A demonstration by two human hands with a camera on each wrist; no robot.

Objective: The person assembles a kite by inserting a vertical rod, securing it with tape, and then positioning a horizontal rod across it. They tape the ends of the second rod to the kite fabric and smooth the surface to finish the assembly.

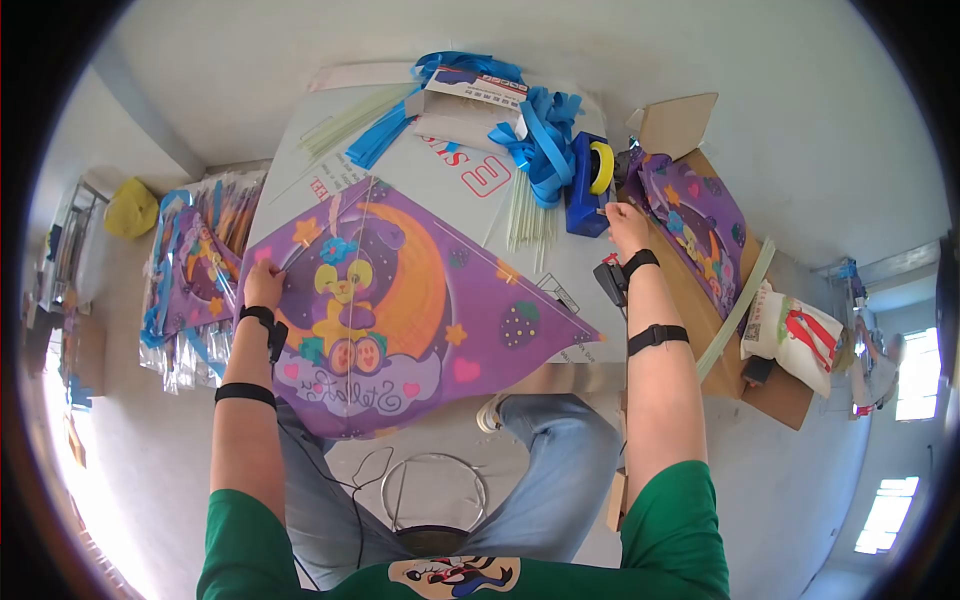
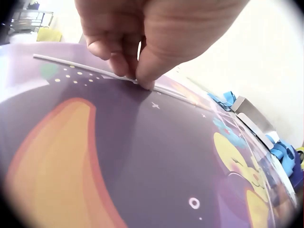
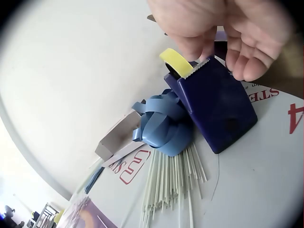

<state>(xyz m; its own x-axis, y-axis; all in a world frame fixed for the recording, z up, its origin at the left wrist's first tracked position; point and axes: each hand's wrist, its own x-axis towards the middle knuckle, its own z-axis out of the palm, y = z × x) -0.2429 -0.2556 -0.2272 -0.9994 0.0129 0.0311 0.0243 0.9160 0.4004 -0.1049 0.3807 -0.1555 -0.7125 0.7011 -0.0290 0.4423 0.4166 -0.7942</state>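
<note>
A purple kite [image 1: 480,330] printed with a bear on an orange moon lies over the table's near edge. At its left side my left hand [image 1: 264,288] pinches a thin white rod [image 2: 71,63] between thumb and fingertips, against the printed sheet. My right hand [image 1: 628,232] is at the front of a blue tape dispenser [image 3: 218,104]. Thumb and forefinger come together at its serrated cutter, pinching the tape end, which they mostly hide; the other fingers hang loose. A yellow roll of tape [image 3: 177,61] sits in the dispenser.
Blue ribbons [image 1: 548,140], an opened white box [image 1: 465,118] and a bundle of pale rods [image 1: 530,215] lie at the table's back. Right of the table, a cardboard box [image 1: 680,125] has another printed kite [image 1: 690,210] over it. Bagged kites [image 1: 200,260] stand at left.
</note>
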